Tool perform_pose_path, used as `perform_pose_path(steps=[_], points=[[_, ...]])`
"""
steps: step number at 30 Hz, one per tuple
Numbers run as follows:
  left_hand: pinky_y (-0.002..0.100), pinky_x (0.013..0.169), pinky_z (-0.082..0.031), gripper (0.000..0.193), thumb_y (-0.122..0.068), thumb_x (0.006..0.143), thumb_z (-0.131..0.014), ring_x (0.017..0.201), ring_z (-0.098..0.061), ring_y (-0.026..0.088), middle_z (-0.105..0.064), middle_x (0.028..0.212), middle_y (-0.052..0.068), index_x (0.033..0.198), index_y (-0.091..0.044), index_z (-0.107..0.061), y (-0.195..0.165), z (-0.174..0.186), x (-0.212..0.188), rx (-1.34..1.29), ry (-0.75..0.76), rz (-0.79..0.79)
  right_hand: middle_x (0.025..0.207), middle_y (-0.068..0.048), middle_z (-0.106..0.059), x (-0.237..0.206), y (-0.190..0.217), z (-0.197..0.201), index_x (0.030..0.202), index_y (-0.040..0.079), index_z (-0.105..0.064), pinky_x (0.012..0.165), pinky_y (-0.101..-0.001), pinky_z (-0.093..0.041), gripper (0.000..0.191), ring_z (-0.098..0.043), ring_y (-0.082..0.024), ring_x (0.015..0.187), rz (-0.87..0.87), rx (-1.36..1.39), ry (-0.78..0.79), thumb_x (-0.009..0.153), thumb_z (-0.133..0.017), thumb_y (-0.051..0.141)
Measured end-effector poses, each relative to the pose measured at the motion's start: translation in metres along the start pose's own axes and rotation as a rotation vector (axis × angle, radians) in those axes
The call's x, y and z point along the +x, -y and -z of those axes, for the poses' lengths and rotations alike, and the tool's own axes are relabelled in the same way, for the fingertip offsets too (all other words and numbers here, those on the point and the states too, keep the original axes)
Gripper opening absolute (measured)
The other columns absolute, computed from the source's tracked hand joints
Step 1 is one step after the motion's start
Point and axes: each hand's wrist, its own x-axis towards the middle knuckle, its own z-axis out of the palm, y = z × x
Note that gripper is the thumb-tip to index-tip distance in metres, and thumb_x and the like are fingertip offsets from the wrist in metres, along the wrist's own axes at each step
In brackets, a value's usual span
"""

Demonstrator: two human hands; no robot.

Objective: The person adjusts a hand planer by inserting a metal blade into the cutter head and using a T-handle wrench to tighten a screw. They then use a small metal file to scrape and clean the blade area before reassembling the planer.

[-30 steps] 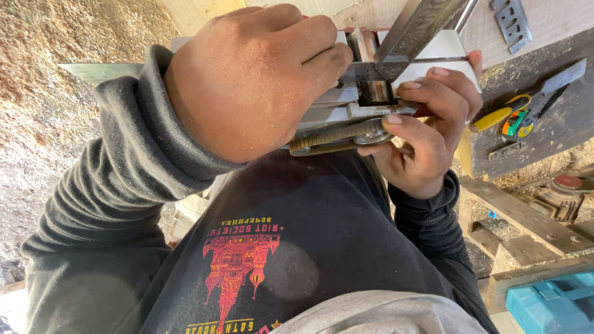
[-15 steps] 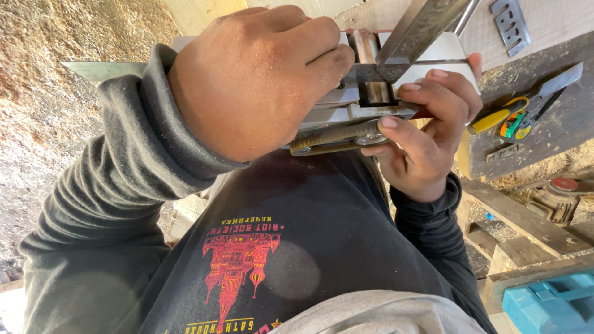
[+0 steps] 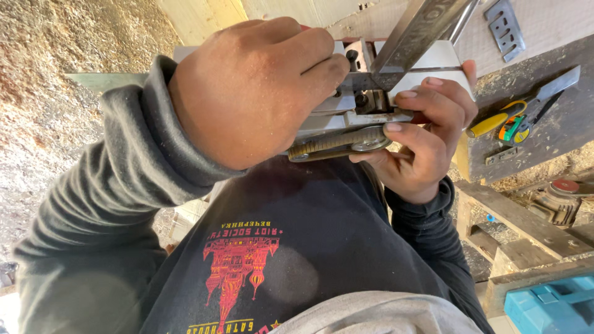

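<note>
I hold a grey metal power tool (image 3: 433,62) against my chest, above my dark printed shirt (image 3: 278,247). My left hand (image 3: 253,93) is clamped over the top of its body and hides much of it. My right hand (image 3: 427,142) grips its right side. The fingers lie across the housing, just above the exposed ribbed drive belt (image 3: 334,143) and its pulley (image 3: 369,145). A flat steel bar (image 3: 421,31) rises from the middle of the tool towards the upper right.
A yellow-handled tool (image 3: 489,124) and a small tape measure (image 3: 512,130) lie on a dark board at right. Above them is a small metal plate (image 3: 504,28). A grinder with a red disc (image 3: 557,201), wooden beams (image 3: 520,222) and a blue case (image 3: 550,303) sit lower right. Sawdust (image 3: 55,49) covers the ground at left.
My right hand's fingers have shifted slightly on the tool's belt side. My left hand keeps the same grip, and the tool has barely moved.
</note>
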Motion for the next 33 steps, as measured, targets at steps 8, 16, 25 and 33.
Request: perform_pose_path(steps=[8, 16, 25, 33], points=[[0.038, 0.076, -0.051, 0.014, -0.012, 0.094, -0.07, 0.088, -0.064, 0.026, -0.064, 0.091, 0.008, 0.105, -0.005, -0.069, 0.03, -0.002, -0.003, -0.035, 0.095, 0.046, 0.119, -0.005, -0.056, 0.002, 0.001, -0.002, 0.109, 0.021, -0.051, 0.122, -0.0628, -0.029, 0.053, -0.049, -0.032, 0.124, -0.008, 0.014, -0.001, 0.087, -0.081, 0.058], [0.044, 0.065, -0.052, 0.019, -0.02, 0.098, -0.071, 0.071, -0.065, 0.032, -0.065, 0.077, 0.014, 0.092, -0.002, -0.071, 0.035, -0.021, 0.004, -0.134, 0.142, 0.122, 0.12, -0.005, -0.055, 0.003, 0.004, 0.001, 0.111, 0.022, -0.05, 0.123, -0.0634, -0.027, 0.053, -0.048, -0.032, 0.126, -0.013, 0.012, 0.013, 0.088, -0.082, 0.057], [0.042, 0.062, -0.05, 0.016, -0.022, 0.102, -0.072, 0.07, -0.065, 0.03, -0.065, 0.077, 0.012, 0.097, -0.007, -0.073, 0.034, -0.023, 0.001, -0.105, 0.163, 0.149, 0.12, -0.005, -0.055, 0.0, -0.003, -0.002, 0.112, 0.023, -0.051, 0.123, -0.0644, -0.026, 0.052, -0.047, -0.032, 0.125, 0.033, 0.023, 0.004, 0.089, -0.082, 0.057], [0.039, 0.057, -0.049, 0.016, -0.028, 0.099, -0.074, 0.068, -0.067, 0.026, -0.066, 0.075, 0.008, 0.092, -0.013, -0.076, 0.034, -0.023, 0.001, 0.043, 0.122, 0.087, 0.12, -0.006, -0.054, 0.0, -0.003, 0.001, 0.113, 0.025, -0.052, 0.121, -0.0637, -0.026, 0.046, -0.047, -0.032, 0.124, 0.05, 0.016, 0.024, 0.092, -0.08, 0.055]])
